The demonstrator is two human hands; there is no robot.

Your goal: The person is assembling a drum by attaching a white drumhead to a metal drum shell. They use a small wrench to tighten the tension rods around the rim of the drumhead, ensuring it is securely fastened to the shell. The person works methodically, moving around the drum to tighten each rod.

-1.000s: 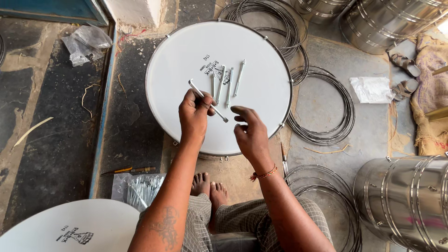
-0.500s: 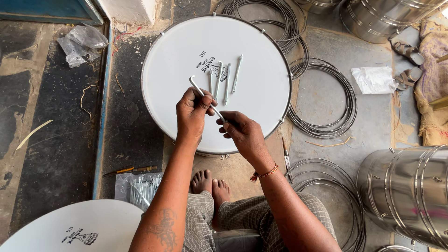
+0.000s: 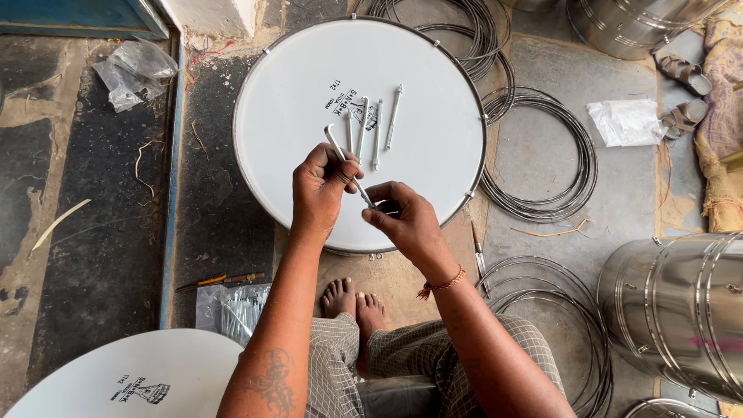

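Note:
My left hand [image 3: 321, 186] grips a thin metal hook rod [image 3: 344, 159], its curved end up to the left. My right hand [image 3: 402, 217] pinches the rod's lower end between thumb and fingers, with a small dark part at the fingertips. Both hands hover over the near edge of a white round drum head [image 3: 309, 77] with a metal rim. Three loose metal rods [image 3: 379, 124] lie on the drum head just beyond my hands.
Coils of wire rings [image 3: 542, 155] lie to the right of the drum. Shiny steel drum shells [image 3: 681, 310] stand at the right. A second white drum head [image 3: 139, 379] sits at the lower left, a plastic bag of rods [image 3: 232, 310] beside it. My bare feet [image 3: 352, 302] rest below the drum.
My right hand has moved up to the rod's lower end and closed on it. The left hand keeps its hold on the rod.

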